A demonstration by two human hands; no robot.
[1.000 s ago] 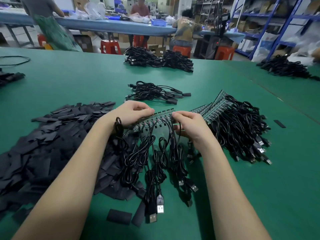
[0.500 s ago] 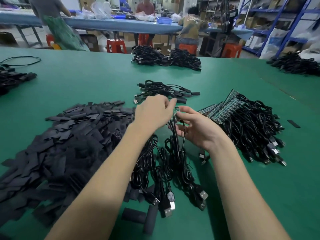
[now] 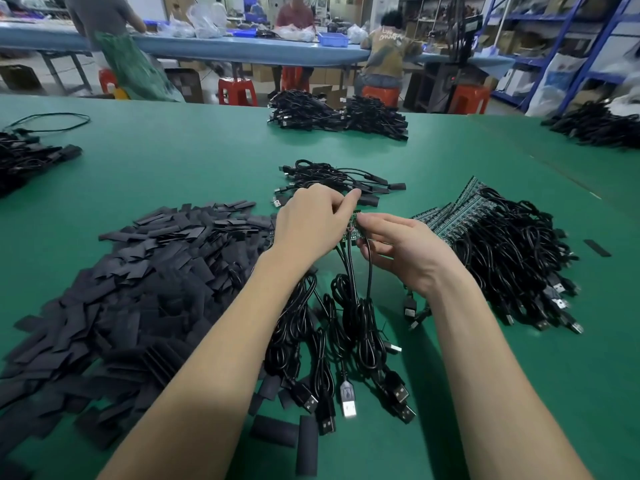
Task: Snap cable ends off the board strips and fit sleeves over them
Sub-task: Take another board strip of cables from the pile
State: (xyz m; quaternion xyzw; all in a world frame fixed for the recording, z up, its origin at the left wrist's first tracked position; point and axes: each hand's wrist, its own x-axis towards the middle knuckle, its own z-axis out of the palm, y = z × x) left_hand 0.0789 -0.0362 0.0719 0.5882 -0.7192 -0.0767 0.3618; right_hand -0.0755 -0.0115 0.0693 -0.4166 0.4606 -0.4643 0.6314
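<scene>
Both grips clamped: left hand [image 3: 311, 220], right hand [image 3: 401, 251] pinching board strip [image 3: 351, 230] | cables [image 3: 349, 306] hang to table [image 3: 173, 168] | sleeves [image 3: 138, 289] heaped left

Green board strip [image 3: 352, 230] raised, black cables [image 3: 349, 306] dangling; black sleeves [image 3: 138, 289] piled left.
</scene>
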